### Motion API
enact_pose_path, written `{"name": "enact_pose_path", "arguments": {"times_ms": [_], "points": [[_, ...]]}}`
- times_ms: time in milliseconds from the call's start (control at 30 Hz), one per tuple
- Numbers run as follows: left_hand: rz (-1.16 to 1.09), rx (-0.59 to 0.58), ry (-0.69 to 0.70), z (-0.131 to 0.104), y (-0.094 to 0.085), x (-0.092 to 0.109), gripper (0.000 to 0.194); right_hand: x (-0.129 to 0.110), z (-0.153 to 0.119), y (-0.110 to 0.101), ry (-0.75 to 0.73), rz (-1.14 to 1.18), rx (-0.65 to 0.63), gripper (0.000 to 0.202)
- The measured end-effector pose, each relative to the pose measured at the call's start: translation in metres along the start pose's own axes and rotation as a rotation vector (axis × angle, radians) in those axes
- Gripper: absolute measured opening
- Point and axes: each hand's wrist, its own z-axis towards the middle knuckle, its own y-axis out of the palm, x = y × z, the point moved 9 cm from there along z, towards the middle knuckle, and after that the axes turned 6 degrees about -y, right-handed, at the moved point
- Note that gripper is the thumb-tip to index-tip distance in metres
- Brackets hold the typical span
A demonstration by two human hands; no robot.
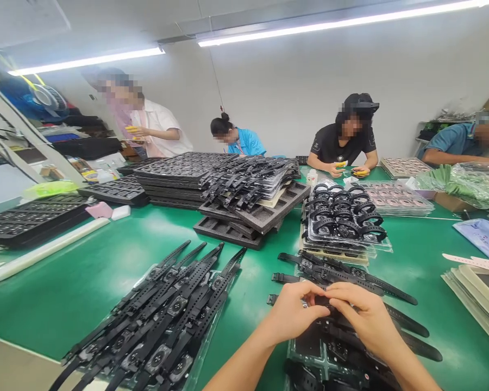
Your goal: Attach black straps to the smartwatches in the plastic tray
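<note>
My left hand (pixel 295 312) and my right hand (pixel 362 312) meet above a clear plastic tray (pixel 324 350) at the lower right. The fingers of both are closed on a black smartwatch (pixel 323 300), which they mostly cover. Under and around them, black smartwatches with straps lie in the tray; one flat strap (pixel 421 347) sticks out to the right. Left of my arms, a second tray holds rows of smartwatches (pixel 177 305), laid face down with straps stretched out diagonally.
Beyond my hands stands a tray stack of watches with looped straps (pixel 342 212). Black foam trays (pixel 179 179) are piled at the back centre, with more watches on top. Pale trays (pixel 478 298) lie at right. Several people sit or stand across the green table (pixel 118 244).
</note>
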Motion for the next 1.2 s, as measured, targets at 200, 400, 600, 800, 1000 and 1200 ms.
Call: {"name": "enact_pose_path", "arguments": {"times_ms": [200, 400, 600, 800, 1000, 1200], "points": [[-0.099, 0.087, 0.035, -0.002, -0.003, -0.003, 0.027, 0.018, -0.01, 0.002, -0.051, -0.115, 0.029, 0.025], [-0.114, 0.088, -0.039, 0.0, 0.004, -0.017, 0.033, 0.03, -0.011, 0.002, -0.036, -0.115, 0.031, 0.023], [-0.33, 0.066, 0.038, 0.003, 0.004, -0.012, 0.049, 0.046, -0.015, -0.001, 0.118, -0.044, 0.064, 0.026], [-0.304, 0.081, 0.047, 0.002, 0.001, -0.013, 0.037, 0.074, -0.032, -0.001, 0.269, 0.059, 0.135, 0.036], [-0.18, 0.141, 0.161, -0.001, -0.003, -0.004, 0.043, 0.07, -0.027, 0.003, 0.102, -0.053, 0.034, 0.032], [-0.127, 0.154, 0.165, -0.002, 0.001, -0.007, 0.034, 0.053, -0.021, -0.002, 0.042, -0.098, 0.065, 0.032]]}}
